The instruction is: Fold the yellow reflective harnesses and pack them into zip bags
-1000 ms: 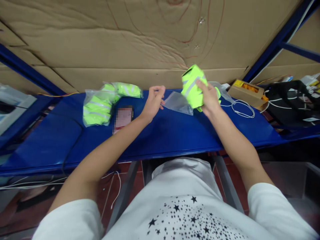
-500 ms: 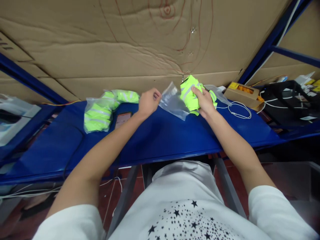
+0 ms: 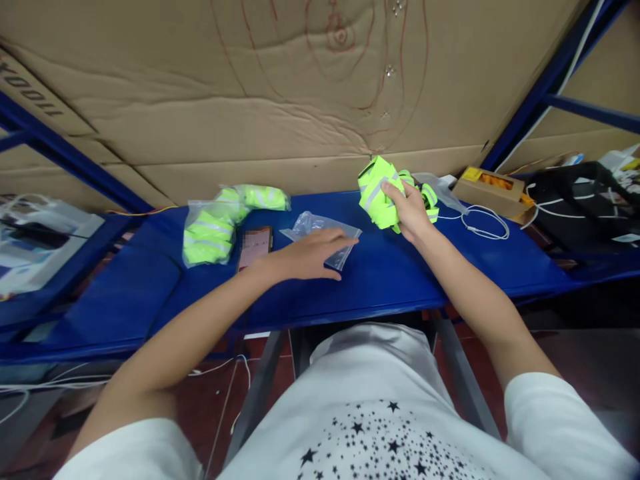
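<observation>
A clear plastic zip bag (image 3: 320,225) lies on the blue tabletop (image 3: 385,280). Over it is my left hand (image 3: 317,253), palm down, thumb and fingers apart; whether it touches the bag I cannot tell. My right hand (image 3: 407,210) is closed on a folded bundle of neon yellow reflective straps (image 3: 375,193) with grey stripes, held up near the cardboard. Part of the bundle hangs behind the fingers. To the left sit bagged neon yellow reflective bundles (image 3: 207,237), and a phone (image 3: 255,247) lies beside them, partly behind my left forearm.
A cardboard wall (image 3: 225,133) stands along the back. At the right are another clear bag (image 3: 440,190), a coiled white cable (image 3: 485,222), an open cardboard box (image 3: 493,193) with orange items, and a black bag (image 3: 575,207). Blue frame posts (image 3: 520,100) slant up at the sides.
My left hand has let go of the clear bag, which was raised and now lies flat. That hand has opened and moved over it. My right hand still holds the yellow bundle.
</observation>
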A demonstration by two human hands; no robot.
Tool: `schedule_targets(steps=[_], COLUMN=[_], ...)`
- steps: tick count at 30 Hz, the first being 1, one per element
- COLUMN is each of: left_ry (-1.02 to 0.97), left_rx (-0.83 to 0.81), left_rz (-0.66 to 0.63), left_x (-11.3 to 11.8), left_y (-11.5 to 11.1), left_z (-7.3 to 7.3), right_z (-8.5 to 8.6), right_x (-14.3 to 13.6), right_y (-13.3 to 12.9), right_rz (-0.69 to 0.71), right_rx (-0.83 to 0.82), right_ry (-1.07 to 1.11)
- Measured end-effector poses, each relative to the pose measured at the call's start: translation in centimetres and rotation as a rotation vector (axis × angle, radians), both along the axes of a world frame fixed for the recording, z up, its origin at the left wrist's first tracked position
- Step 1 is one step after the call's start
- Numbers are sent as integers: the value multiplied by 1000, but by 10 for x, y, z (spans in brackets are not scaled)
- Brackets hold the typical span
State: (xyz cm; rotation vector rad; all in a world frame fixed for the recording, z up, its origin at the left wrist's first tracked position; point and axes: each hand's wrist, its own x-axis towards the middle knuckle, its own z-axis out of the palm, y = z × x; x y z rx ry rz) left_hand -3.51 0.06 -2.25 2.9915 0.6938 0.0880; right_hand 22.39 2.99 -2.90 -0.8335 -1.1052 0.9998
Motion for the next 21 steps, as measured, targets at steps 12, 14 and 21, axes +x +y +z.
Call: schedule_targets(steps=[12,14,21], left_ry=[20,-44,-320], left_rx=[-186,-141,-104], left_rz=[242,270,277], left_x=[4,1,1], left_y=[59,56,52], left_z=[-13,-14,-15], right_z=[1,-1,-6], right_x=[9,9,10], right_y=[-3,-3,-1], right_rz=[327,364,431], right_rx=[-236,-261,-327], right_ry=[-111,-129,-174])
